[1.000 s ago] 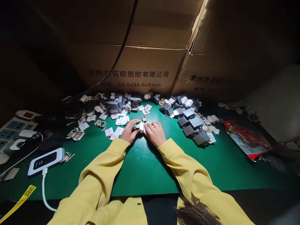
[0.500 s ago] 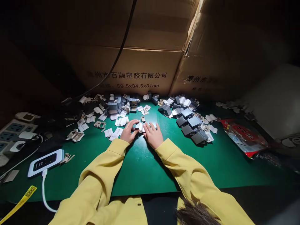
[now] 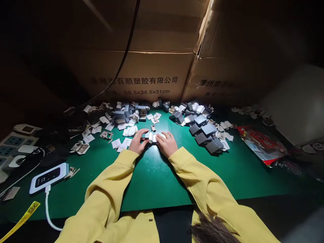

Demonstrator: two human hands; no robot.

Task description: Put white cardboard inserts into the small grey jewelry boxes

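Clearly we read "59.5x34.5x31cm" on carton (image 3: 141,64) behind desk (image 3: 157,189). At desk middle, our left hand (image 3: 138,142) grasps small grey box (image 3: 146,135); right hand (image 3: 167,144) at white piece (image 3: 154,138), grip we cannot tell.

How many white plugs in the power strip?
2: one plug farther back, the other plug nearer the camera. The power strip leaves the frame; more may be hidden.

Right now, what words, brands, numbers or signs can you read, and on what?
"州市百顺塑胶有限公司": left carton; first character too dim.
"59.5x34.5x31cm": same carton; prefix blurred.
"漳州市": right carton; rest and line below too dim.
Too small or blurred: red bag, white cards, white device, yellow strip.
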